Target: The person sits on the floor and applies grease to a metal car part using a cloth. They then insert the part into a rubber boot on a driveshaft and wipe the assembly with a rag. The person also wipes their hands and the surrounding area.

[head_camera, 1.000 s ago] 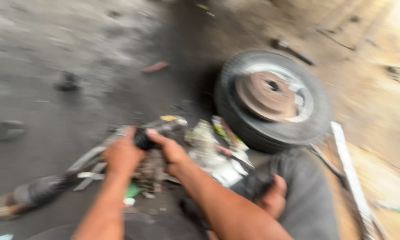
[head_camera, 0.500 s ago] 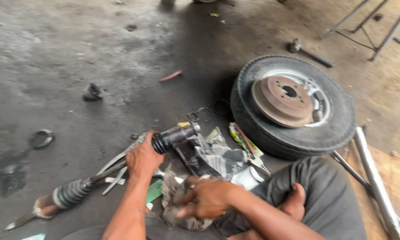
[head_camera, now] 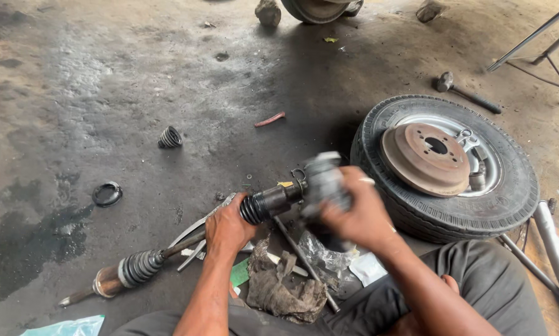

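An axle shaft (head_camera: pixel 186 242) is held low over the floor, lying at a slant from lower left to centre. Its near rubber boot (head_camera: pixel 268 203) is gripped by the left hand (head_camera: pixel 228 229), fingers closed round the shaft just behind the boot. The joint end (head_camera: pixel 323 182) is wrapped by the right hand (head_camera: pixel 358 214), closed tight; that end is blurred, so detail cannot be told. A second boot (head_camera: pixel 140 267) is seen on the far end of the shaft, near the ground.

Under the hands a dirty rag (head_camera: pixel 282 287), plastic wrap (head_camera: pixel 323 254) and a thin rod (head_camera: pixel 304 261) are laid. A tyre (head_camera: pixel 453 171) is lying flat just right of the hands, with a rusty brake drum (head_camera: pixel 425 157) set on it.

Farther out, a loose boot (head_camera: pixel 170 137), a black ring (head_camera: pixel 107 193) and a red strip (head_camera: pixel 270 119) are scattered well apart. A hammer (head_camera: pixel 466 92) is seen beyond the tyre, metal tubes (head_camera: pixel 556 252) at the right edge.

The floor (head_camera: pixel 105 81) is bare concrete, stained dark with oil and gritty. A stone (head_camera: pixel 267 12) and another wheel (head_camera: pixel 320 9) are at the top edge.
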